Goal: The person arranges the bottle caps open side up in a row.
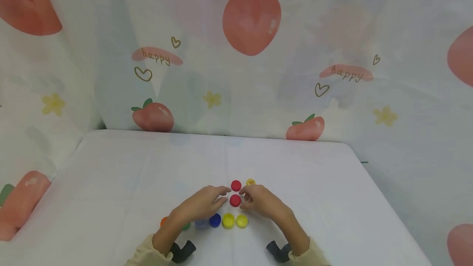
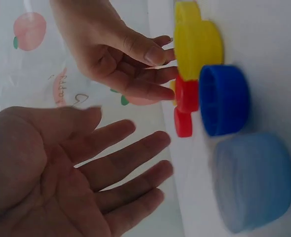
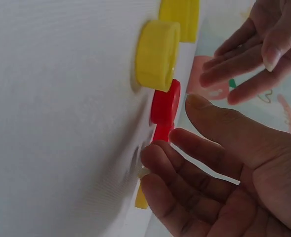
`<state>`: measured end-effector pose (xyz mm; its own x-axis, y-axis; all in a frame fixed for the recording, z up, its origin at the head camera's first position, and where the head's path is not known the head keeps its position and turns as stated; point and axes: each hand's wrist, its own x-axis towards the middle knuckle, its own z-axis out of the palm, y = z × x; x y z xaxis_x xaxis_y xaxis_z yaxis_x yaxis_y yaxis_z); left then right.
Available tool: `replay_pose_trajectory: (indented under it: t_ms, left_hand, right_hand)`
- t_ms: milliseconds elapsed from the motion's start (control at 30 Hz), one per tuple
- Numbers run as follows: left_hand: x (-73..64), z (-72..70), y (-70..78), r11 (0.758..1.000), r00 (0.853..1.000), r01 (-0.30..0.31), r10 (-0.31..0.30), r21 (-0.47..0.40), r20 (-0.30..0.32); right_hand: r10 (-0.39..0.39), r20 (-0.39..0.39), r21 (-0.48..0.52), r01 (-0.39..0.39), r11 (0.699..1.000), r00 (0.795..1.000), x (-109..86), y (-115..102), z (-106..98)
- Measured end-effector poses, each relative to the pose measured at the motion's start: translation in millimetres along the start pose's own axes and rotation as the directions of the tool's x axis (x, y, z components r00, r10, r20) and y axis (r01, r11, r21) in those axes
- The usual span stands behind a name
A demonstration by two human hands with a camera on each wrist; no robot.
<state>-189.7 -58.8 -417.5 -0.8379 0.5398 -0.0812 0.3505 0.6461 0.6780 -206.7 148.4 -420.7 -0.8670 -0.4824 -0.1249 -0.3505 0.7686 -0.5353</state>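
Note:
Two red bottle caps lie one behind the other on the white table, the far cap (image 1: 236, 185) and the near cap (image 1: 235, 200). My left hand (image 1: 207, 199) hovers just left of them; its fingers are spread and fairly straight in the left wrist view. On their right is my right hand (image 1: 260, 201), with loosely bent fingers and thumb apart from them. Neither hand holds anything. Partly behind the right hand sits a yellow cap (image 1: 251, 182) with print on its top.
A row of caps lies nearer the person: two yellow caps (image 1: 228, 221), a dark blue cap (image 1: 215, 220), a light blue cap (image 2: 254, 182), a green cap (image 1: 186, 226) and an orange cap (image 1: 164, 221). The left forearm partly covers the row's left end. A patterned cloth (image 1: 251, 85) hangs behind the table.

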Motion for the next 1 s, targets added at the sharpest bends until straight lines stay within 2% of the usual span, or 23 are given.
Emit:
replay_pose_trajectory:
  t_ms: [133, 367, 567, 733, 900, 1000]
  left_hand:
    - [1.8, 7.1, 4.9, 0.999, 1.000, 0.002, -0.001, -0.038, 0.006]
    - [1.9, 15.6, 6.8, 0.999, 0.997, 0.035, -0.032, -0.036, 0.069]
    - [3.2, 16.6, 5.3, 0.998, 0.996, 0.034, -0.028, -0.059, 0.088]
    - [4.0, 18.0, 6.0, 0.996, 0.993, 0.048, -0.040, -0.081, 0.109]
    - [3.7, 18.7, 7.2, 0.996, 0.994, 0.025, -0.016, -0.085, 0.109]
    - [3.7, 16.9, 8.5, 0.996, 0.998, -0.010, 0.016, -0.088, 0.065]
  right_hand:
    - [0.012, 0.016, -0.012, -0.012, 1.000, 1.000, 0.3, 0.1, 3.4]
    - [0.009, 0.013, -0.043, -0.009, 0.999, 1.000, 0.6, -1.1, 6.0]
    - [0.008, 0.017, -0.059, -0.007, 0.998, 1.000, 4.6, -0.8, 8.9]
    - [0.002, -0.018, -0.076, -0.003, 0.997, 1.000, 4.8, 1.4, 12.5]
    - [-0.012, -0.038, -0.077, 0.009, 0.997, 0.999, 3.3, 1.7, 11.1]
    - [-0.037, -0.073, -0.059, 0.033, 0.998, 0.997, 1.9, 2.7, 6.8]
